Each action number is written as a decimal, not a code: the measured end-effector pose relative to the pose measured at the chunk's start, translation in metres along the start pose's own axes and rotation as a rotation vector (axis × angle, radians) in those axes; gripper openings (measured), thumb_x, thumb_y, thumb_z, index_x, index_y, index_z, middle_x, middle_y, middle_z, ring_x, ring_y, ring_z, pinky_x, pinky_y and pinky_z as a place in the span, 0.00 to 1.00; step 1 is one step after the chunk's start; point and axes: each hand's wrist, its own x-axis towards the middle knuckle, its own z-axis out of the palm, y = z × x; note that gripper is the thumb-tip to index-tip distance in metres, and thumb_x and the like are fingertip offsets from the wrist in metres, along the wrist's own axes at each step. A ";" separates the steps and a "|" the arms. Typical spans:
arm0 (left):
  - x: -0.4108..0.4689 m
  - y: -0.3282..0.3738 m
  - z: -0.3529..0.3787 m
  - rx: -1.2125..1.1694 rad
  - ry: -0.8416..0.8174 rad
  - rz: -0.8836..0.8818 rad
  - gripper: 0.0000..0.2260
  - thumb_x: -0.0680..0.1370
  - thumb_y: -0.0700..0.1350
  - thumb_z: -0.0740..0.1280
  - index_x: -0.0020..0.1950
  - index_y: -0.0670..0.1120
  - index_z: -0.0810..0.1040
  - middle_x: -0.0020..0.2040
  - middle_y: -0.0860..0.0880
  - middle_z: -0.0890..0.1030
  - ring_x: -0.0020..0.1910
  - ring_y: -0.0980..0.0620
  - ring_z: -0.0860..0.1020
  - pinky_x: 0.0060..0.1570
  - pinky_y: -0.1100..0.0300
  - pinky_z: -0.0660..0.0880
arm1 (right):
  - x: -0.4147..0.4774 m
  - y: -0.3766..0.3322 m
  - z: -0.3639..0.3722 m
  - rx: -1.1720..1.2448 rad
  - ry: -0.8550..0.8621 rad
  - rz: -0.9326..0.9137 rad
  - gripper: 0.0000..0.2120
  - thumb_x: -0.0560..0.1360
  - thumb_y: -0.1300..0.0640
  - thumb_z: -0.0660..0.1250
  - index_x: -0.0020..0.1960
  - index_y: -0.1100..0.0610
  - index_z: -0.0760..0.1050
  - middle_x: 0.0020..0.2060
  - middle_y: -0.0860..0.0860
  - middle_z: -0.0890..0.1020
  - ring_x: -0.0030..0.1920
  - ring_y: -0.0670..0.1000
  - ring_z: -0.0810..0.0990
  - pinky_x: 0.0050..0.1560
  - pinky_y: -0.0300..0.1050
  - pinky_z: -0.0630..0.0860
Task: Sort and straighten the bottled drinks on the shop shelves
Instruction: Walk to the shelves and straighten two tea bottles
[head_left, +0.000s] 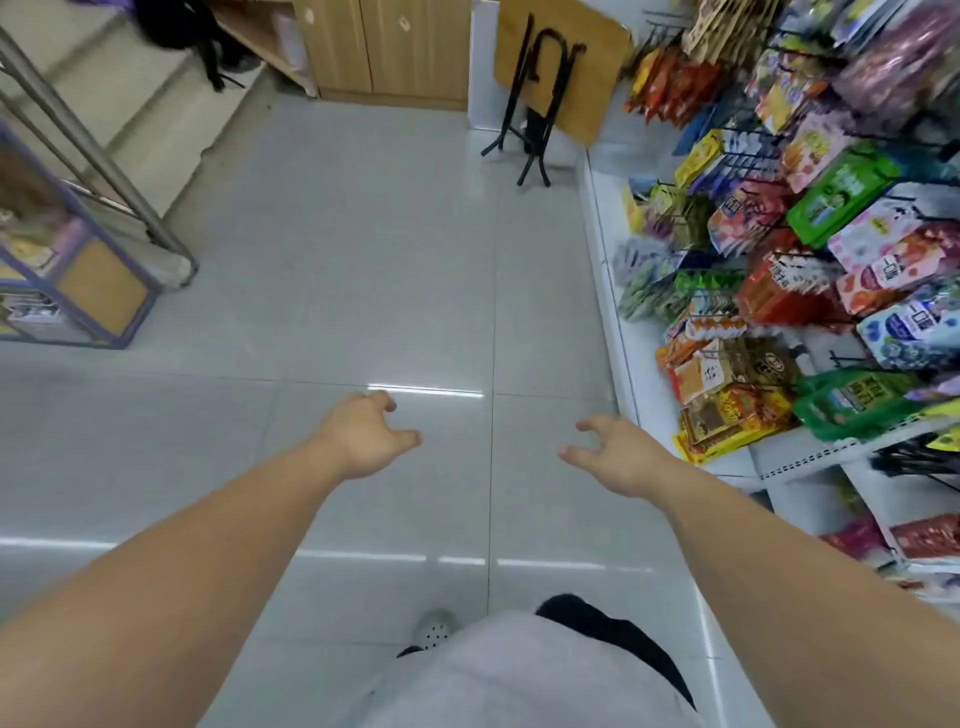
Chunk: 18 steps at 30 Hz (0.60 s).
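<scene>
Both my arms reach out over the tiled floor (363, 260). My left hand (363, 436) and right hand (618, 457) have a wide, empty grip. Snack packets (779, 291) hang on the rack at right; I see no bottled drinks.

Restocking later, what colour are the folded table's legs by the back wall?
Black legs, seen in the head view.

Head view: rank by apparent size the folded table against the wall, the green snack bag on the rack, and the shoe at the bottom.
1. folded table
2. green snack bag
3. shoe, partly hidden, so unsure
</scene>
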 end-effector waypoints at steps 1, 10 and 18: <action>0.019 0.003 -0.008 -0.039 0.002 0.005 0.30 0.75 0.61 0.71 0.73 0.49 0.71 0.72 0.44 0.70 0.67 0.43 0.74 0.63 0.55 0.70 | 0.018 -0.005 -0.008 0.029 0.000 -0.004 0.34 0.77 0.36 0.67 0.77 0.51 0.68 0.76 0.56 0.68 0.73 0.57 0.72 0.71 0.48 0.68; 0.206 0.041 -0.069 -0.105 -0.049 -0.072 0.31 0.74 0.62 0.72 0.73 0.51 0.69 0.68 0.44 0.73 0.61 0.44 0.77 0.61 0.52 0.75 | 0.209 -0.047 -0.086 0.113 -0.085 0.004 0.31 0.78 0.37 0.67 0.76 0.52 0.69 0.74 0.56 0.71 0.71 0.56 0.73 0.66 0.46 0.69; 0.359 0.096 -0.153 -0.131 0.016 -0.148 0.32 0.74 0.62 0.73 0.74 0.50 0.69 0.69 0.42 0.75 0.64 0.43 0.77 0.63 0.52 0.74 | 0.379 -0.102 -0.214 0.089 -0.115 -0.044 0.30 0.79 0.39 0.68 0.75 0.54 0.70 0.73 0.57 0.73 0.69 0.56 0.75 0.61 0.44 0.70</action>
